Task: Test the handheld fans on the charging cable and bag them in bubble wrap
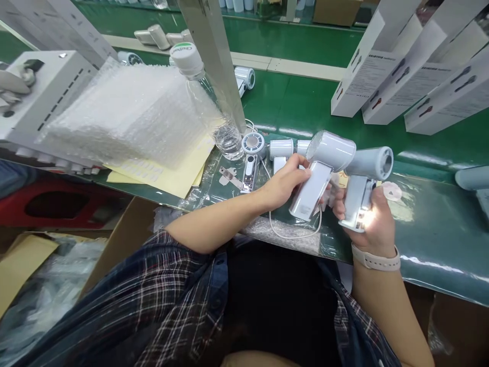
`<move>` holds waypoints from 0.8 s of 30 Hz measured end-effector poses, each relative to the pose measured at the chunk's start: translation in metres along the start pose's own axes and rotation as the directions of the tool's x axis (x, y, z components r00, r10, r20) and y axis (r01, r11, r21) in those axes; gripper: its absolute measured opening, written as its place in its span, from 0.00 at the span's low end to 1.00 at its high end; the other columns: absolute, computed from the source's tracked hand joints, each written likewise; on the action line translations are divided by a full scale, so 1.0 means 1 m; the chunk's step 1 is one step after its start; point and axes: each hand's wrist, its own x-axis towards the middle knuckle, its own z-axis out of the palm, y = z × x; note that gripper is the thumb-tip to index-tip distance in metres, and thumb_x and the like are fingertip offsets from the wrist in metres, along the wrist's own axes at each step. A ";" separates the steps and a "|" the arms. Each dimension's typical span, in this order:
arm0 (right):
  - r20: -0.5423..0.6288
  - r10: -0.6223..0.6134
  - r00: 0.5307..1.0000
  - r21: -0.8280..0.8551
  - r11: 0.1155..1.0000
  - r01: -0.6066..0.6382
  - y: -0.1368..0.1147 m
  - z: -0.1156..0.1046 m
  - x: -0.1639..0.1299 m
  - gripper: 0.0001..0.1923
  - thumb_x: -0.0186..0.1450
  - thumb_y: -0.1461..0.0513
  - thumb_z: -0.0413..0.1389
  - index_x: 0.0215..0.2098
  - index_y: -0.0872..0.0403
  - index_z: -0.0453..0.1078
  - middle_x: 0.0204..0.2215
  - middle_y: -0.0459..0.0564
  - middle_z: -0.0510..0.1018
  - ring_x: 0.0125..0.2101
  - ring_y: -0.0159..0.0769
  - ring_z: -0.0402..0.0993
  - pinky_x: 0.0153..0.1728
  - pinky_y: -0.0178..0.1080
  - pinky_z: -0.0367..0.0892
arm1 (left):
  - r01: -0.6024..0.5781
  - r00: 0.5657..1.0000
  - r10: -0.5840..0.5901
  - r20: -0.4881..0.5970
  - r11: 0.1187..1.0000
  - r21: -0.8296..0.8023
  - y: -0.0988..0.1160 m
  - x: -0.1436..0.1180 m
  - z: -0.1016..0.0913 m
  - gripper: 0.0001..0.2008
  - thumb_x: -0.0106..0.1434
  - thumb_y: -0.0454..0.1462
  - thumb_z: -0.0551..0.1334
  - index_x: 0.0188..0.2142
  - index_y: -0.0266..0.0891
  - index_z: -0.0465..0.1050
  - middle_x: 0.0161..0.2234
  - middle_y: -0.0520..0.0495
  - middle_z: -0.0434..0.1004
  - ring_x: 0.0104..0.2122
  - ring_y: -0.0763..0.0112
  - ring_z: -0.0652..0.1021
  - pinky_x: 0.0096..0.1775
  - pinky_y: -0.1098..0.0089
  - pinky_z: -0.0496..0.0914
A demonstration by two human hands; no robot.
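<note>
Left hand (284, 183) grips one fan (324, 168) by its handle, right hand (372, 219) another fan (362, 188). Probably light, rigid, smooth plastic.

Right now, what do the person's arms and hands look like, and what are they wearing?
Both hands are bare: left hand, right hand. No gloves or rings show. The right wrist wears a pale pinkish-white watch band. Dark navy plaid sleeves with thin white and red lines are pushed up past the elbows, leaving the forearms uncovered.

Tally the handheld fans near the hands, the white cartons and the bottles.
Handheld fans held in the hands: 2 (left hand fan, right hand fan)
White cartons at upper right: 3
Plastic bottle: 1
Total: 6
</note>
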 end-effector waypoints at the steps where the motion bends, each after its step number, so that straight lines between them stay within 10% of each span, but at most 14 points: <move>1: 0.019 0.010 1.000 0.013 1.000 -0.011 -0.001 0.001 -0.002 0.29 0.64 0.34 0.63 0.40 0.51 0.79 0.33 0.51 0.82 0.25 0.38 0.75 0.23 0.41 0.75 | -0.008 1.000 0.008 0.013 1.000 0.018 0.001 -0.002 0.001 0.21 0.68 0.51 0.63 0.44 0.45 0.52 0.36 0.48 0.82 0.31 0.62 0.85 0.33 0.64 0.77; 5: -0.007 -0.013 1.000 0.064 0.998 0.014 -0.004 0.008 -0.013 0.26 0.67 0.38 0.63 0.46 0.49 0.82 0.43 0.51 0.86 0.40 0.44 0.84 0.40 0.45 0.83 | -0.055 0.996 0.051 0.079 0.997 0.056 0.002 -0.010 0.004 0.26 0.67 0.57 0.67 0.45 0.45 0.55 0.35 0.51 0.80 0.34 0.65 0.83 0.39 0.62 0.77; 17: -0.080 -0.210 0.974 -0.030 0.978 0.208 -0.016 0.026 -0.046 0.17 0.68 0.45 0.66 0.41 0.49 0.82 0.41 0.51 0.87 0.39 0.48 0.87 0.39 0.50 0.86 | -0.010 0.986 0.023 0.162 0.997 -0.080 0.017 -0.019 0.005 0.30 0.61 0.56 0.74 0.46 0.45 0.60 0.35 0.52 0.80 0.35 0.66 0.82 0.40 0.66 0.73; 24: -0.029 0.024 0.999 0.048 0.999 -0.023 -0.029 0.041 -0.037 0.19 0.73 0.49 0.53 0.49 0.49 0.80 0.39 0.53 0.82 0.37 0.46 0.80 0.39 0.50 0.81 | 0.092 0.953 -0.050 0.300 0.988 -0.128 0.013 -0.012 0.002 0.31 0.56 0.52 0.78 0.49 0.36 0.72 0.40 0.42 0.80 0.39 0.64 0.83 0.46 0.63 0.77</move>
